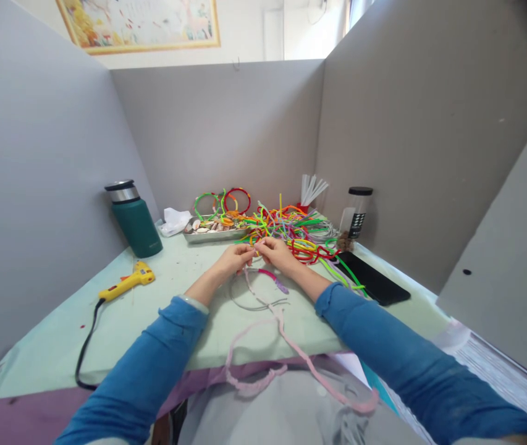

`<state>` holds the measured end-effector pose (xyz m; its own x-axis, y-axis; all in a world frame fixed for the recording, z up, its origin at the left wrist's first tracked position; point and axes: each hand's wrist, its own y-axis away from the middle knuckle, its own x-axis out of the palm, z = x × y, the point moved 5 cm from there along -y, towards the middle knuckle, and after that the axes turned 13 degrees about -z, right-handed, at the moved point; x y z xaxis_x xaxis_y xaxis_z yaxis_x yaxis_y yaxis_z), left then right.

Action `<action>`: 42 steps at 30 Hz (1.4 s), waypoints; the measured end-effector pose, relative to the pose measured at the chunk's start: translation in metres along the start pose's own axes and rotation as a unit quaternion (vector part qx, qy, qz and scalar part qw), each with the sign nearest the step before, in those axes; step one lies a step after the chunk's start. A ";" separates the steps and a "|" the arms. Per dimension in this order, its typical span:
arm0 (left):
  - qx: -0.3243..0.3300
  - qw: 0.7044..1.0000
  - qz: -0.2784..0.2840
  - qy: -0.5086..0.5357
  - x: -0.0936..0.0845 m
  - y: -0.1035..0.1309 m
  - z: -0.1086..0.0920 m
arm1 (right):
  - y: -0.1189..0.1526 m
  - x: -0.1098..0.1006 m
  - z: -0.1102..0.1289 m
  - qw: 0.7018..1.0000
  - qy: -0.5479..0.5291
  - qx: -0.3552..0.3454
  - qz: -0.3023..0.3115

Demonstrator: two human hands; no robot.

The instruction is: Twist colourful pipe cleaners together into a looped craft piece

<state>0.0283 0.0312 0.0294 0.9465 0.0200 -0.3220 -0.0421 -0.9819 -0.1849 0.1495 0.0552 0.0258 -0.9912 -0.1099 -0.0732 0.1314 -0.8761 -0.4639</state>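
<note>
Covering the table (50,346), pale green sheet, grey partitions.

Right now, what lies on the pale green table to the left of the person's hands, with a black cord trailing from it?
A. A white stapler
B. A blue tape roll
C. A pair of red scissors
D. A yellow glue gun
D: the yellow glue gun lies on the pale green table, left of the left hand, its black cord running toward the table's near edge.

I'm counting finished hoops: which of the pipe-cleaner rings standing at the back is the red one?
The red fuzzy pipe-cleaner ring is the right-hand one, upright behind the metal tray. The ring to its left is green.
</note>
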 end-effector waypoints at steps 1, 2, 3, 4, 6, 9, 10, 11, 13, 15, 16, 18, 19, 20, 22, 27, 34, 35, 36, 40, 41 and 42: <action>-0.002 1.000 0.002 0.003 0.001 0.000 0.000 | 0.000 0.000 0.000 1.000 -0.003 -0.001 -0.003; -0.004 1.000 0.004 0.008 0.001 0.000 0.001 | 0.000 0.000 0.001 1.000 -0.008 -0.001 -0.005; -0.009 1.000 0.006 0.012 0.001 0.000 0.001 | 0.001 0.000 0.001 1.000 -0.012 -0.001 -0.006; -0.013 1.000 0.008 0.015 0.001 0.000 0.001 | 0.001 0.000 0.002 1.000 -0.017 -0.001 -0.003; -0.024 0.999 0.014 0.023 0.001 0.000 0.001 | 0.002 0.001 0.004 1.000 -0.030 0.004 0.008; -0.037 0.997 0.043 0.052 -0.001 0.002 0.000 | 0.003 0.002 0.005 0.996 -0.076 0.025 0.034; -0.040 0.995 0.061 0.065 -0.002 0.002 -0.001 | 0.004 0.002 0.004 0.994 -0.094 0.037 0.043; -0.042 0.993 0.081 0.078 -0.001 0.003 -0.001 | 0.004 0.002 0.003 0.991 -0.110 0.048 0.053; -0.043 0.988 0.113 0.094 -0.001 0.003 0.001 | 0.003 0.002 0.000 0.987 -0.132 0.067 0.064; -0.040 0.987 0.118 0.101 -0.001 0.001 0.004 | 0.000 0.000 -0.003 0.985 -0.143 0.080 0.055; -0.039 0.987 0.112 0.105 -0.001 0.000 0.006 | -0.002 -0.002 -0.005 0.984 -0.149 0.083 0.043; -0.040 0.987 0.101 0.117 -0.002 -0.003 0.010 | -0.005 -0.007 -0.007 0.983 -0.165 0.084 0.014; -0.040 0.986 0.100 0.124 -0.002 -0.003 0.011 | -0.006 -0.009 -0.008 0.982 -0.172 0.082 0.004; -0.041 0.985 0.102 0.132 -0.001 -0.004 0.011 | -0.007 -0.010 -0.008 0.981 -0.176 0.082 -0.003; -0.040 0.983 0.106 0.143 -0.001 -0.004 0.012 | -0.006 -0.009 -0.008 0.982 -0.170 0.085 -0.004; -0.042 0.984 0.097 0.146 0.001 -0.003 0.011 | 0.000 0.000 -0.003 0.993 -0.094 0.054 0.039; -0.038 0.988 0.085 0.122 0.002 -0.005 0.014 | -0.002 -0.002 -0.005 0.996 -0.083 0.043 0.009; -0.035 0.990 0.076 0.118 0.001 -0.005 0.014 | -0.002 -0.002 -0.006 0.995 -0.083 0.053 0.007; -0.031 0.991 0.065 0.113 0.000 -0.005 0.013 | -0.002 -0.002 -0.008 0.995 -0.080 0.064 0.007; -0.021 0.995 0.020 0.096 -0.002 -0.004 0.010 | -0.002 -0.001 -0.013 0.995 -0.057 0.078 0.003; -0.019 0.996 0.015 0.090 -0.002 -0.003 0.009 | -0.002 -0.002 -0.013 0.996 -0.055 0.072 0.002; -0.019 0.996 0.015 0.084 -0.002 -0.002 0.008 | -0.003 -0.002 -0.014 0.996 -0.055 0.065 -0.001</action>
<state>0.0244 0.0347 0.0231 0.9854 -0.0373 -0.1662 -0.0613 -0.9880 -0.1417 0.1511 0.0641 0.0152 -0.9879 -0.1525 0.0277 0.1337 -0.9287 -0.3459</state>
